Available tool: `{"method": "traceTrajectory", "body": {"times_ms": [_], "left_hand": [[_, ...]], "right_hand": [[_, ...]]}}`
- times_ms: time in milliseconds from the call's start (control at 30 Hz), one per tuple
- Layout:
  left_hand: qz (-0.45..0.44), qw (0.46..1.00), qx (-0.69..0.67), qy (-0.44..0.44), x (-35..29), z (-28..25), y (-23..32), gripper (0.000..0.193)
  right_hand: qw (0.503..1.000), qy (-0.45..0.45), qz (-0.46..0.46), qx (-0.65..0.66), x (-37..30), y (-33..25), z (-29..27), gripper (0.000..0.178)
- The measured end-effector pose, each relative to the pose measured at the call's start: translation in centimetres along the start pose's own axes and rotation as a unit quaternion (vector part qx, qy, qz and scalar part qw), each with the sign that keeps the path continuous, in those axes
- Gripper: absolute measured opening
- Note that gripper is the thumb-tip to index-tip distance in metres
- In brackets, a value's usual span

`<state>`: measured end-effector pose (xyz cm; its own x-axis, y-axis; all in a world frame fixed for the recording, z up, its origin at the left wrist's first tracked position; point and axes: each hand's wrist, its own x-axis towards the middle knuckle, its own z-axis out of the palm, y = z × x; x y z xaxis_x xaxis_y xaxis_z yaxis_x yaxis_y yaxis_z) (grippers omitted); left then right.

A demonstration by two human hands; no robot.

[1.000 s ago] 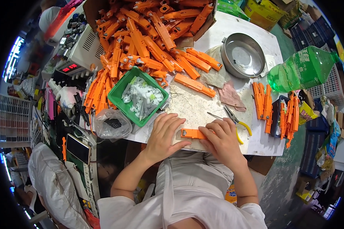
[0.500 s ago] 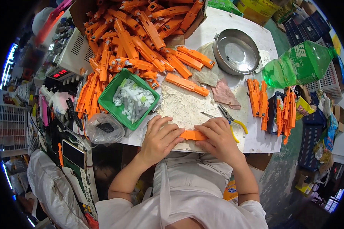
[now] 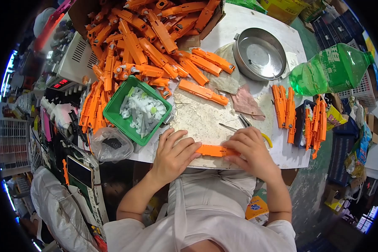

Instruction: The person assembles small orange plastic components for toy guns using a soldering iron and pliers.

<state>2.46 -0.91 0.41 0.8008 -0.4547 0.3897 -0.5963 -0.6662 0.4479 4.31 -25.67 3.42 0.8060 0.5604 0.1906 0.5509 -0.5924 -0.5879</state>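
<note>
Gripping the orange part at both ends, we have our left hand pinching its left end and our right hand grasping its right end. The part lies crosswise between them, near the near edge of the surface. Pliers lie just to the far side of our right hand, partly covered by it; a green tray stands to the far left.
</note>
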Motion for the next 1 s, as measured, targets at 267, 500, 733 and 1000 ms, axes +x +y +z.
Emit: {"method": "traceTrajectory", "body": {"times_ms": [267,500,733,1000], "left_hand": [[0.007,0.999,0.036,-0.026,-0.2,-0.1,0.0,0.031],[0.017,0.999,0.032,-0.032,-0.1,0.0,-0.2,0.031],[0.01,0.999,0.025,-0.043,-0.1,0.0,-0.5,0.031],[0.011,0.999,0.004,-0.036,-0.2,0.0,-0.6,0.035]], "right_hand": [[0.917,-0.304,-0.007,-0.258,3.9,-1.3,-3.0,0.013],[0.849,-0.411,0.009,-0.333,4.9,-3.1,-2.7,0.003],[0.923,-0.319,0.048,-0.208,4.7,-1.2,-3.0,0.023],[0.993,-0.06,-0.02,-0.103,2.9,-2.7,-2.0,0.036]]}}
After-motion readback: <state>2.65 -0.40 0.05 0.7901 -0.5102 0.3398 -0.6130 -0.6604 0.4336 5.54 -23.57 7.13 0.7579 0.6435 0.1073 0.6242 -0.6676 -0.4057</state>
